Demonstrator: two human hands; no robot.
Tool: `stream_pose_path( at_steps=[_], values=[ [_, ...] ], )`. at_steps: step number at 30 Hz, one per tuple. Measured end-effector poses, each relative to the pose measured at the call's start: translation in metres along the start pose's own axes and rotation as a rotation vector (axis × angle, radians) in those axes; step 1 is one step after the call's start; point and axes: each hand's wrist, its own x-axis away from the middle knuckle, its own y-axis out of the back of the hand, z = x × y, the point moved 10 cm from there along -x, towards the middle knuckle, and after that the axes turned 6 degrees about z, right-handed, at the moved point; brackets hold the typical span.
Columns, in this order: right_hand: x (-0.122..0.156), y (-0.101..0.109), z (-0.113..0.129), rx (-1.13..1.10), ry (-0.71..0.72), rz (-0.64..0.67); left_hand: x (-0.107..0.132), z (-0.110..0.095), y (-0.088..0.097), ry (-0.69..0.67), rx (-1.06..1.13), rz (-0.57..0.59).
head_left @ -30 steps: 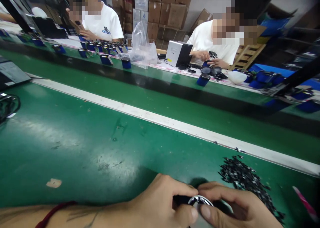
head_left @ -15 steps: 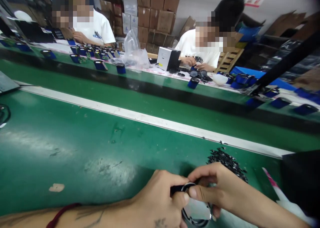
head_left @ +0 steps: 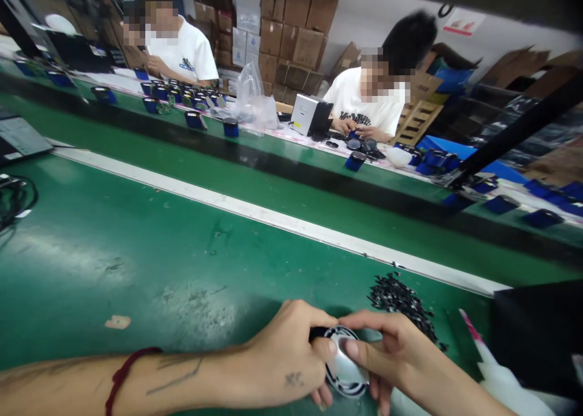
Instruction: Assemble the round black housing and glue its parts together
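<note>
Both my hands meet at the bottom centre over the green bench (head_left: 136,258). Between them is a small round disc (head_left: 345,361) with a shiny silver face and a dark rim. My left hand (head_left: 286,358), with a red cord on its wrist, grips the disc's left side, thumb on the rim. My right hand (head_left: 392,352) pinches its right edge with thumb and fingers. A heap of several small black parts (head_left: 401,303) lies just beyond my right hand.
A white strip (head_left: 273,218) borders the green conveyor belt (head_left: 282,185). Across it two people in white shirts work among blue cylinders (head_left: 355,160), a plastic bag (head_left: 255,103) and a small white box (head_left: 312,115). A dark bin (head_left: 540,337) stands at right, cables (head_left: 13,197) at left.
The view has shifted and the disc now shows more of its silver face. Both hands keep hold of it and have turned it slightly.
</note>
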Motion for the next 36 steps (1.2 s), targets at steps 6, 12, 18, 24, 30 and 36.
stream_pose_path(
  at_steps=[6, 12, 18, 24, 30, 36],
  values=[
    [0.006, -0.003, -0.013, -0.103, 0.063, 0.016, 0.003, -0.005, 0.0, -0.004, -0.008, -0.013],
    [-0.01, -0.014, -0.021, -0.074, 0.014, 0.018, 0.002, -0.004, 0.0, 0.008, 0.021, -0.023],
    [-0.007, -0.01, -0.02, -0.07, 0.021, 0.015, 0.001, 0.001, -0.001, 0.006, 0.076, -0.039],
    [-0.001, -0.003, -0.005, -0.098, -0.054, 0.046, 0.0, -0.002, -0.002, 0.018, 0.09, -0.004],
    [-0.006, -0.003, 0.003, -0.185, -0.108, 0.033, 0.0, 0.002, -0.004, -0.008, 0.09, -0.001],
    [0.008, -0.003, 0.005, -0.264, -0.02, 0.06, 0.0, 0.0, -0.001, 0.009, 0.026, -0.011]
  ],
)
